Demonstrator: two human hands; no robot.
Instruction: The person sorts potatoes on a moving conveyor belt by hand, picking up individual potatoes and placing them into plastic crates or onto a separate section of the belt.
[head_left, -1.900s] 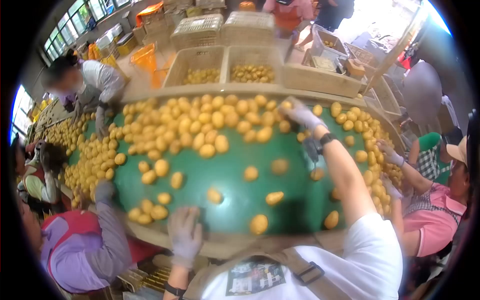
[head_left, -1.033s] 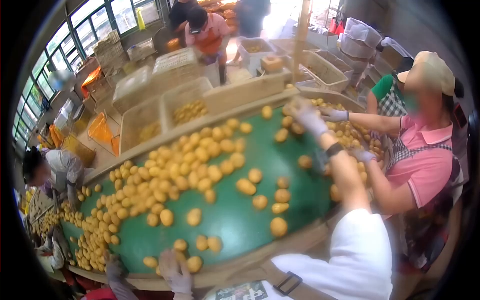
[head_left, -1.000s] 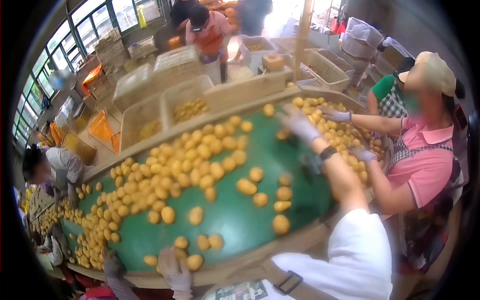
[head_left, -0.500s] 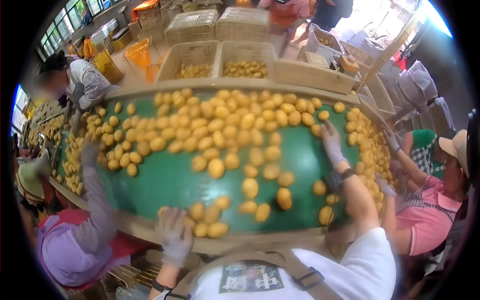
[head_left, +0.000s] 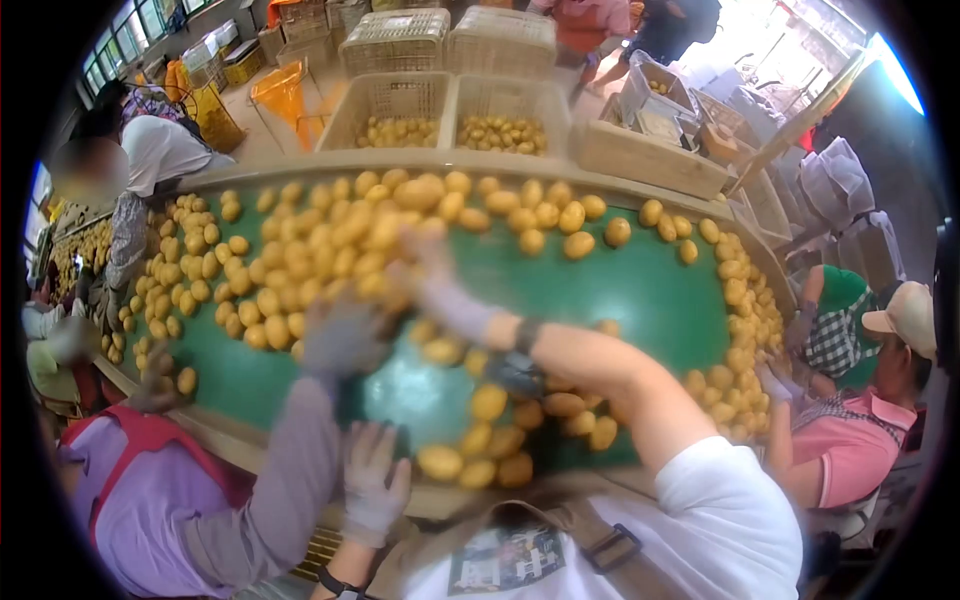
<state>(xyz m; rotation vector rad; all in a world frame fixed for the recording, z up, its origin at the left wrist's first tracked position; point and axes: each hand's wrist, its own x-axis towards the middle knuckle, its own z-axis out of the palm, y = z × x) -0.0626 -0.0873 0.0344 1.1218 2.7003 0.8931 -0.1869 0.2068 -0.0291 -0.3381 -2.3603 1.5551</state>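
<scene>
Oval yellow-brown produce that looks like potatoes [head_left: 350, 225] lies heaped on a green belt [head_left: 590, 285]. My right hand [head_left: 440, 285], in a pale glove, reaches across the belt against the right side of the heap. It is blurred, but its fingers look stretched out and apart. Close to the belt's near edge, my left hand [head_left: 372, 480] is gloved too, fingers spread, holding nothing. Several loose pieces [head_left: 490, 440] sit to its right, partly under my right forearm. A co-worker's grey-gloved hand [head_left: 345, 335] is between my two hands, at the heap's near side.
Two crates [head_left: 385, 95] holding the same produce stand behind the belt, with stacked crates [head_left: 500, 40] beyond. A wooden box [head_left: 650, 160] is at the back right. Co-workers stand left and right; one in pink [head_left: 850, 440] handles the right-hand row [head_left: 745, 320].
My right hand has swept from the right side to the middle, and the heap has shifted left. My left hand moved slightly right. The left co-worker's arm has come in toward the middle.
</scene>
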